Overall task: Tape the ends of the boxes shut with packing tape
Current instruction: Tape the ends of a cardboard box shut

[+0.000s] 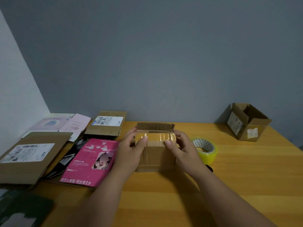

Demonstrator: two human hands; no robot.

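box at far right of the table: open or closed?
Open. The far-right box has its top flaps standing up, dark interior visible, and no tape across the opening.

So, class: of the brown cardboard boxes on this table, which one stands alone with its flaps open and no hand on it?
The open box at the far right, beyond the tape roll; the others are flattened or held.

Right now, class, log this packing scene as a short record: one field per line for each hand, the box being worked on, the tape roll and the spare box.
left hand: grips the box's left side, thumb on the taped flap
right hand: grips the right side likewise
box: cardboard, far flap upright
tape roll: yellow, right of the box
open box: far right, flaps up
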